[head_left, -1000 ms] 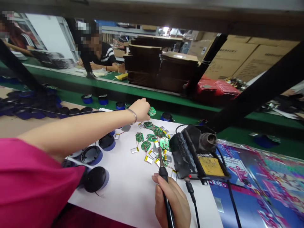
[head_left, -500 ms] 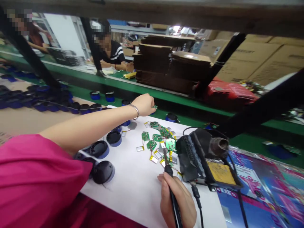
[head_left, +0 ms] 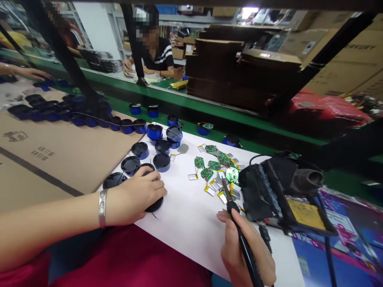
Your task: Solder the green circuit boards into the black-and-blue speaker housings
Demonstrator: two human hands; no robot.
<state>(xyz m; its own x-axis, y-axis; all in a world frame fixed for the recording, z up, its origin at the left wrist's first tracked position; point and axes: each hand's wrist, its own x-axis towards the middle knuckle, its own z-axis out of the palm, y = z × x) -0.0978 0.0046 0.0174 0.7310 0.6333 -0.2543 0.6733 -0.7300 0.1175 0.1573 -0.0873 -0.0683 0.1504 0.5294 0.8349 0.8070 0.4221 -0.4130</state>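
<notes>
My left hand (head_left: 136,194) is curled over a round black plastic housing (head_left: 154,205) at the near left of the white sheet, its fingers covering most of it. A thin wire sticks out below. Several like housings, black inside with blue sides, stand around the hand, such as one housing (head_left: 162,162) just beyond it. My right hand (head_left: 247,249) is closed around the black handle of a soldering iron (head_left: 239,227). The iron's tip points at a cluster of green circuit boards (head_left: 214,165) and small silver battery cells (head_left: 210,190) with yellow ends.
A soldering iron stand (head_left: 269,195) with a yellow sponge (head_left: 308,215) sits right of the boards. Behind runs a green conveyor (head_left: 185,104) carrying several housings, some with boards on top. Dark posts frame the bench. Across it sit a co-worker (head_left: 155,52) and stacked brown cardboard (head_left: 221,67).
My left hand has come back from the conveyor to the housings at the near left. A housing topped with a board now shows on the conveyor where it was. My right hand still holds the iron.
</notes>
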